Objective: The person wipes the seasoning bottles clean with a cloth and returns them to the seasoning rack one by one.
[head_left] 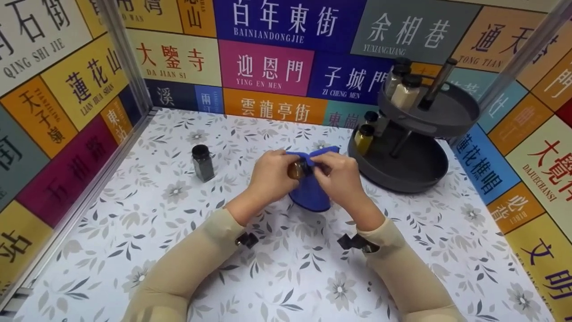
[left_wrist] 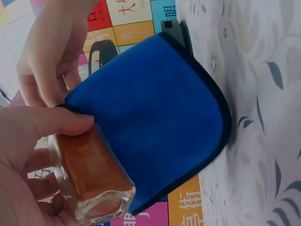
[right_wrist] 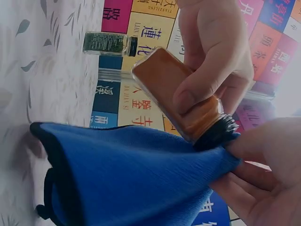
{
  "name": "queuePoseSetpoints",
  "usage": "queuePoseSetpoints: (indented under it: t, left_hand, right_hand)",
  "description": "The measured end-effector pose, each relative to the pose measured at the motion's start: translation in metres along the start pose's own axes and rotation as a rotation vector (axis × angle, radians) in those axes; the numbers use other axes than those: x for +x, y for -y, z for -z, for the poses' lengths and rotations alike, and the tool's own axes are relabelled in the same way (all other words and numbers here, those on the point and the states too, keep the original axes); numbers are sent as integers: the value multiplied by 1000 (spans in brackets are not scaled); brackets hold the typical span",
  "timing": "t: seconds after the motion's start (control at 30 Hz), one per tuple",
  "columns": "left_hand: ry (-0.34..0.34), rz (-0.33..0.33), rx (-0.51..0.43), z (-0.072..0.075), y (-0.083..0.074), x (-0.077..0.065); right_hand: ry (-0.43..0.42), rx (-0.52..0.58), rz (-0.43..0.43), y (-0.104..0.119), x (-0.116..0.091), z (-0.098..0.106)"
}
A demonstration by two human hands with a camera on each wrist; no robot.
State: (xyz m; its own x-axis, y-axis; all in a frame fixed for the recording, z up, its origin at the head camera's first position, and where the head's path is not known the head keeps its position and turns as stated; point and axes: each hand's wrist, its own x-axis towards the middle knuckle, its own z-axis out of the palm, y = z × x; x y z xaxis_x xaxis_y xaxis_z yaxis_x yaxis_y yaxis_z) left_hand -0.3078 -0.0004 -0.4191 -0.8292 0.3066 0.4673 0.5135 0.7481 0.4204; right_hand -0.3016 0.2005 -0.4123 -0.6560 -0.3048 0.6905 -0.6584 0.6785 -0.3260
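Note:
My left hand (head_left: 271,175) grips a clear glass spice jar (left_wrist: 91,162) filled with orange-brown powder, thumb along its side near the black cap (right_wrist: 214,134). The jar lies tilted, its cap toward my right hand (head_left: 343,176). That hand pinches a blue cloth (right_wrist: 131,174) with a dark edge, bunched up against the cap. Below the hands the rest of the cloth hangs down over the table, its rounded corner showing in the left wrist view. Part of the cap is hidden by the cloth and fingers.
A second spice jar (head_left: 203,164) with dark contents and a black cap stands upright to the left. At the right is a dark two-tier round rack (head_left: 404,179), with a yellow jar (head_left: 364,139) below and a pale jar (head_left: 406,92) above. Sign-patterned walls enclose the flowered tabletop.

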Motion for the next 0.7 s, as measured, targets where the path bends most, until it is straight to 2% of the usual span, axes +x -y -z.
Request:
queuePoseSetpoints:
  t: [0.13,0.27,0.37,0.53,0.7]
  left_hand:
    - [-22,21,5,3,2,2]
    - [-29,-28,37,0,1,2]
    - [-17,-55,46,-1,-2,0]
    - [22,-40,9,3,-4,-2]
    - [13,-25,-31,9,0,0]
  right_hand:
    - [53,45,22,5,0,8]
    - [53,73,64,10,-3,13]
    - [21,36,80,10,-4,12]
    - [-25,0,58,4,-2,7]
    - [23,53,47,0,2,7]
